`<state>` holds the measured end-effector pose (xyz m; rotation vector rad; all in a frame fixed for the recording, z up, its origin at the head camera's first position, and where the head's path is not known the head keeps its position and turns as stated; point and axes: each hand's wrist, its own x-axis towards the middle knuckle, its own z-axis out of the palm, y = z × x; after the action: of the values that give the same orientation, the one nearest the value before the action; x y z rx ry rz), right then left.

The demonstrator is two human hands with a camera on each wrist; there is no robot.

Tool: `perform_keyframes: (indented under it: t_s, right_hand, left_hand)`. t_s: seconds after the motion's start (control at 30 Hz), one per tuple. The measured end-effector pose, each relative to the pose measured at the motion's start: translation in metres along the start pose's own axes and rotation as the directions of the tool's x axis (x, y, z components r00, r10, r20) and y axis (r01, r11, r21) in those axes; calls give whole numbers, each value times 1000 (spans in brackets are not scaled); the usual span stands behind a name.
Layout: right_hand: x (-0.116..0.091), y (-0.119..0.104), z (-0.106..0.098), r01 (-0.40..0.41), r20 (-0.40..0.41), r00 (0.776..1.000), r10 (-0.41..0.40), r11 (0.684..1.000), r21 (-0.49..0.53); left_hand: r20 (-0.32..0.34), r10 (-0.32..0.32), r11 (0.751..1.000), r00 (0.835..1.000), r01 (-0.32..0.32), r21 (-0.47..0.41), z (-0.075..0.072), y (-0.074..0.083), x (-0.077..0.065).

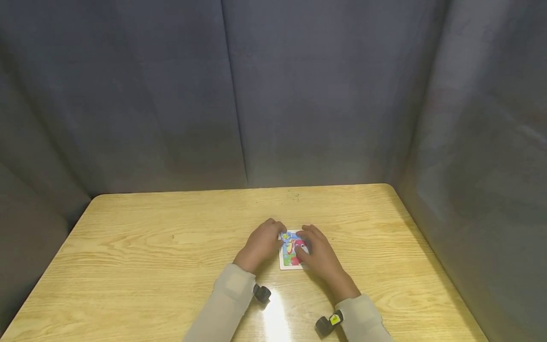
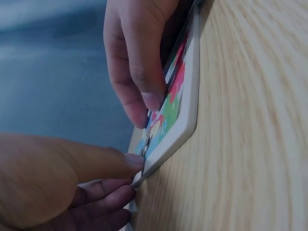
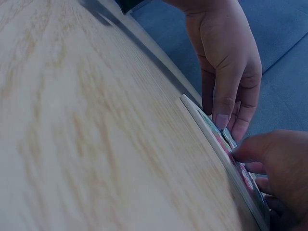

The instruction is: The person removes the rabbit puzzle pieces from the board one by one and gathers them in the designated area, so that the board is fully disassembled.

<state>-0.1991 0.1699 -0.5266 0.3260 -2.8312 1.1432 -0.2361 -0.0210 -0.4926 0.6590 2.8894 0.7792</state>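
A small jigsaw puzzle (image 1: 290, 260) in a white frame lies flat on the table, showing a pink and red figure over blue and green. At its upper left corner, my left hand (image 1: 262, 241) pinches a blue puzzle piece (image 1: 286, 236) with a yellow flower between thumb and fingers. The piece overlaps the frame in the head view. My right hand (image 1: 319, 254) lies over the puzzle's right side, its thumb on the pink part and its fingers bent toward the top edge. In the left wrist view, the left thumb (image 2: 130, 164) rests at the frame's corner.
The wooden table (image 1: 141, 256) extends widely on both sides of the puzzle. Grey curtains (image 1: 171, 95) hang behind it and along both sides. Each wrist carries a small black camera, one on the left cuff (image 1: 262, 294) and one on the right (image 1: 324, 326).
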Motion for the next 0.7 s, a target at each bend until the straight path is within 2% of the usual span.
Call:
perform_keyframes:
  t_s: [0.37, 0.7]
  right_hand:
    - [0, -1, 2, 1, 10, 1000, -1, 1000, -2]
    - [-1, -3, 0, 7, -7, 1000, -7, 1000, 2]
  left_hand:
    - [-8, -15, 999, 1000, 14, -35, -1, -13, -5]
    - [21, -36, 993, 999, 38, -114, -18, -26, -17]
